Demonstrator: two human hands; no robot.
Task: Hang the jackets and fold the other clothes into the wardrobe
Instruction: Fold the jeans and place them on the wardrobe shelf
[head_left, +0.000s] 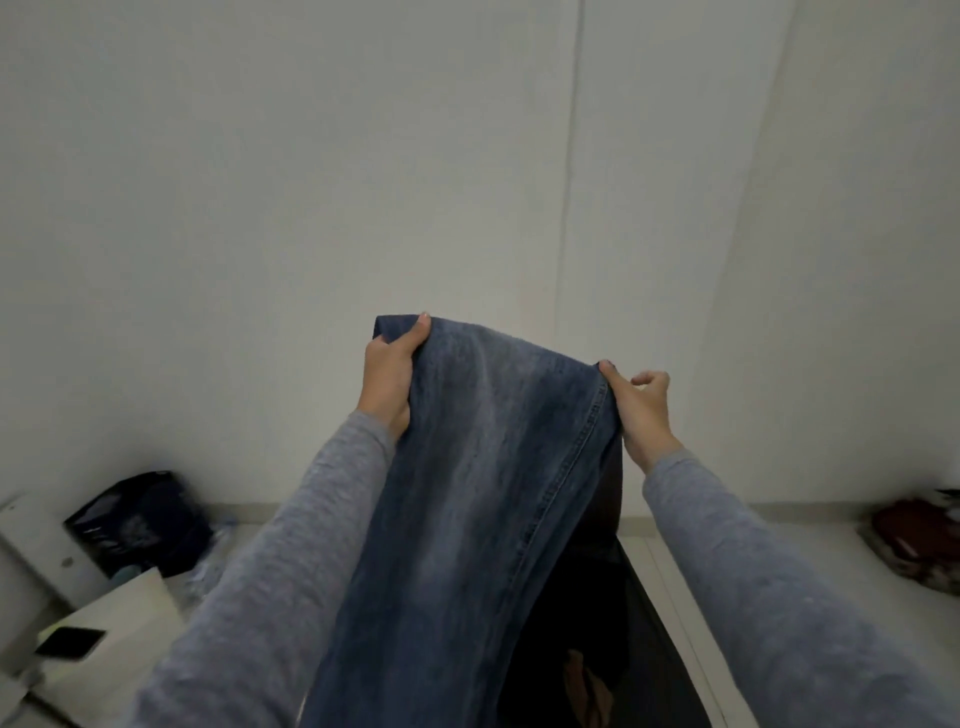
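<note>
Pale wall (311, 182) as backdrop | jeans (483, 467) held up before it, faded denim hanging down between both arms (lower end out of frame) | left hand (389, 374) grips the top-left corner, thumb over the cloth | right hand (641, 410) pinches the right edge | black bag (140, 519) low at left; red clothes (919, 540) far right

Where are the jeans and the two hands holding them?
jeans (483, 467): head view, faded middle of the denim.
left hand (388, 379): head view, middle of the hand.
right hand (644, 415): head view, middle of the hand.
</note>
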